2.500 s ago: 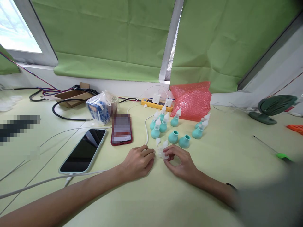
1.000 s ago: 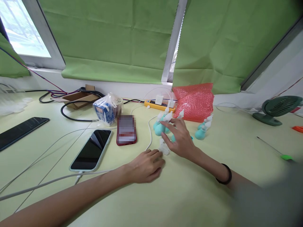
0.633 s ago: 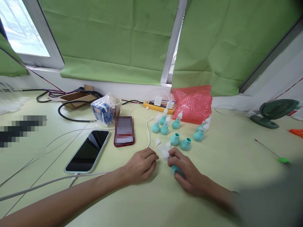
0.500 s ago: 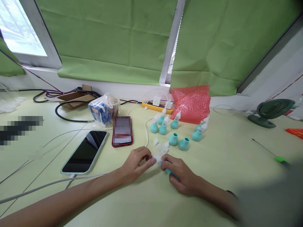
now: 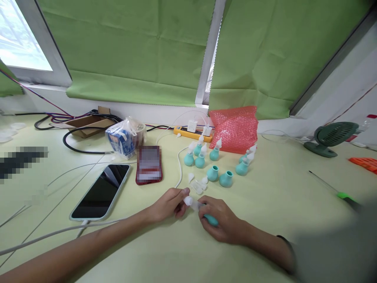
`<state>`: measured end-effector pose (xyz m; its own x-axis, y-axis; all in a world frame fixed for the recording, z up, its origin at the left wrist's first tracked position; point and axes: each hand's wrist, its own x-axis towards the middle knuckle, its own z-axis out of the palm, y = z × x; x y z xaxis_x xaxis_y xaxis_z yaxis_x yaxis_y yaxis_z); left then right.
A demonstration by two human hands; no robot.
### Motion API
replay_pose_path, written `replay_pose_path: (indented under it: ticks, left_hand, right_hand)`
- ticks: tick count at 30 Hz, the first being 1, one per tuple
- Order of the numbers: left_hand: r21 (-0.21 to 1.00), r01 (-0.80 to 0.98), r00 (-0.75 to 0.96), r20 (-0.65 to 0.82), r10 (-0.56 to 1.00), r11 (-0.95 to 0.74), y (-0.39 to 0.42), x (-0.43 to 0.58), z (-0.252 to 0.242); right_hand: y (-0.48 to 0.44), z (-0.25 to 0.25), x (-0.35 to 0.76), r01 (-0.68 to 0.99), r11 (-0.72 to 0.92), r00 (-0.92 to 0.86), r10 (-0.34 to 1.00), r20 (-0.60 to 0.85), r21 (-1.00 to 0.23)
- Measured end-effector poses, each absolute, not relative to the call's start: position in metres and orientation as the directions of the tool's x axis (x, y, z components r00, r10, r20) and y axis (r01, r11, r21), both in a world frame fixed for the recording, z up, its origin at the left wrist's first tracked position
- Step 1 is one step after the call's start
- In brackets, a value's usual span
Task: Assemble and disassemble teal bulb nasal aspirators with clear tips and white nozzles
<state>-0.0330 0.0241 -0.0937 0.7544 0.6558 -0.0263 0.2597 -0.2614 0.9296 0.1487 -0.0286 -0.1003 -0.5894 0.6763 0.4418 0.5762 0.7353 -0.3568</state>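
Observation:
My right hand (image 5: 219, 220) is wrapped round a teal bulb nasal aspirator (image 5: 211, 220), which lies tilted with its clear nozzle toward the left. At the nozzle's end is a white tip (image 5: 188, 201). My left hand (image 5: 171, 205) is curled against this tip, thumb above and fingers below; their exact contact is partly hidden. Just beyond my hands lie several loose clear and white nozzle pieces (image 5: 198, 186). Two teal bulbs without nozzles, one an open-necked bulb (image 5: 226, 179), stand behind them. Several aspirators with nozzles fitted, among them a front one (image 5: 200, 160), stand upright farther back.
A white-edged phone (image 5: 101, 192) and a red-cased phone (image 5: 149, 165) lie left. Behind are a bagged blue box (image 5: 122, 139), a yellow power strip (image 5: 193, 133) and a red bubble-wrap bag (image 5: 234, 129). A green fan (image 5: 331, 137) and a screwdriver (image 5: 343, 195) are right. A white cable (image 5: 64, 229) runs by my left forearm.
My left hand has turned, its thumb now higher and its fingers curled under the white tip. My right hand has shifted slightly down, showing more bulb. The whole view has moved slightly.

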Motion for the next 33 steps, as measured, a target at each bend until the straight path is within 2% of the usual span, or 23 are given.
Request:
replay_pose_path:
  ticks: [2,4,7,9,11,14,17,20,22,24,26,28,33]
  left_hand:
    - [0.923,0.284,0.690,-0.009,0.724,-0.260,0.024,-0.032,-0.095]
    - [0.840,0.384,0.600,0.088,0.796,-0.382,0.024,-0.032,-0.097]
    - [0.544,0.593,0.559,0.253,0.790,-0.594,0.027,-0.033,-0.102]
    - [0.362,0.644,0.598,0.312,0.739,-0.674,0.029,-0.033,-0.107]
    - [0.258,0.639,0.640,0.344,0.687,-0.724,0.031,-0.033,-0.110]
    - [0.211,0.625,0.660,0.371,0.653,-0.752,0.032,-0.032,-0.112]
    - [0.253,0.579,0.651,0.429,0.626,-0.775,0.029,-0.034,-0.110]
    - [0.300,0.502,0.613,0.539,0.578,-0.811,0.026,-0.037,-0.108]
    - [0.284,0.462,0.577,0.623,0.528,-0.840,0.024,-0.038,-0.107]
    - [0.211,0.438,0.556,0.700,0.448,-0.874,0.023,-0.038,-0.107]
    - [0.106,0.430,0.555,0.752,0.355,-0.896,0.023,-0.037,-0.107]
    - [0.013,0.437,0.577,0.763,0.292,-0.899,0.023,-0.035,-0.107]
    - [-0.177,0.437,0.686,0.700,0.199,-0.882,0.020,-0.035,-0.102]
  right_hand:
    - [-0.029,-0.103,0.150,0.563,0.701,-0.529,0.713,0.461,-0.438]
    - [-0.029,-0.106,0.150,0.559,0.620,-0.412,0.784,0.464,-0.551]
    - [-0.028,-0.108,0.149,0.534,0.500,-0.259,0.864,0.431,-0.682]
    - [-0.027,-0.107,0.148,0.526,0.482,-0.242,0.875,0.420,-0.701]
    - [-0.026,-0.104,0.146,0.544,0.484,-0.247,0.873,0.420,-0.685]
    - [-0.024,-0.100,0.145,0.564,0.478,-0.247,0.876,0.415,-0.674]
    - [-0.023,-0.101,0.146,0.548,0.447,-0.226,0.893,0.389,-0.707]
    - [-0.022,-0.104,0.146,0.504,0.382,-0.188,0.924,0.333,-0.775]
    - [-0.021,-0.104,0.145,0.420,0.279,-0.153,0.960,0.236,-0.863]
    - [-0.021,-0.103,0.143,0.271,0.132,-0.154,0.984,0.093,-0.954]
    - [-0.021,-0.100,0.141,0.124,0.003,-0.188,0.982,-0.021,-0.992]
    - [-0.021,-0.099,0.140,0.041,-0.059,-0.206,0.976,-0.066,-0.997]
    - [-0.021,-0.097,0.140,-0.026,-0.134,-0.186,0.974,-0.127,-0.991]
